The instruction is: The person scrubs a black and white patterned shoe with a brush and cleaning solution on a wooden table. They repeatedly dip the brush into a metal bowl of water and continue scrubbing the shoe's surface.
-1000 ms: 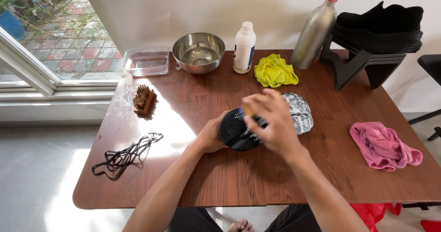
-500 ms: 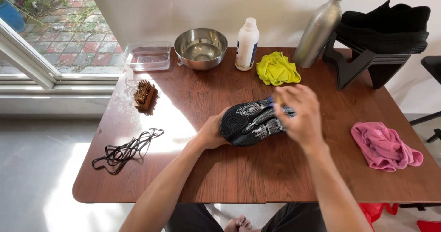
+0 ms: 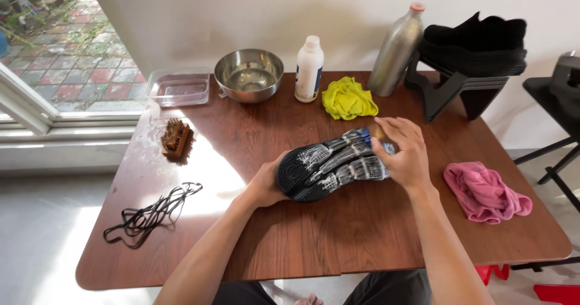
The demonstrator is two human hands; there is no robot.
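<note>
Wooden tabletop [image 3: 338, 238], seen from the near edge outward
Black laces [image 3: 148, 213]: laid loose at near left
Pink cloth [image 3: 486, 191]: bunched at near right
Shoe [image 3: 332, 166]: at centre, sole turned up, heel to the left; heel cupped by the left hand [image 3: 266, 184], toe end covered by the right hand [image 3: 403, 154], fingers curled over it, anything inside not discernible
Brush [image 3: 176, 138]: at left, further back
Yellow cloth [image 3: 347, 97]: beyond the shoe
Clear tray [image 3: 179, 87], steel bowl [image 3: 248, 74], white bottle [image 3: 309, 69], metal flask [image 3: 396, 51]: ranged along the far edge
Black shoe [image 3: 477, 36]: set on a stand at far right
</note>
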